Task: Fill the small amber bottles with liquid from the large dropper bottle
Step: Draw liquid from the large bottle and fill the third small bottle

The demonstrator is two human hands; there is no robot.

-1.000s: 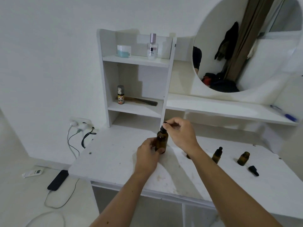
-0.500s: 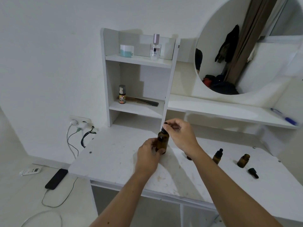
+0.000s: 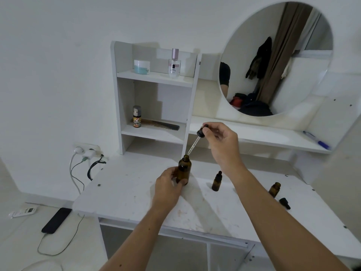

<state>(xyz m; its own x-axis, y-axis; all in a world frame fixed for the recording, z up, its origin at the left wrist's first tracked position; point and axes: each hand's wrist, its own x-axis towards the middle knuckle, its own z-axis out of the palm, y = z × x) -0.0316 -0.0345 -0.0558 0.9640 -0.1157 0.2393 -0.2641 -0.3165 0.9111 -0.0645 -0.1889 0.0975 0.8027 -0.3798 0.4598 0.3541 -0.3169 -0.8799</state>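
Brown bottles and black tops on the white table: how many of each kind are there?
Large amber glass bottle, held by the left hand: 1
Small amber glass bottles, one capped, one open: 2
Black dropper with glass tube, pinched by the right hand: 1
Loose small black cap: 1
Total: 5

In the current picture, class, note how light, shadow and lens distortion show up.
Head view: dim, cool, even light; soft shadows fall toward the camera from the big bottle and the capped small bottle across the table; wide-angle bending tilts the shelf and stretches the forearms; the dropper is sharp, with no glare on the mirror.
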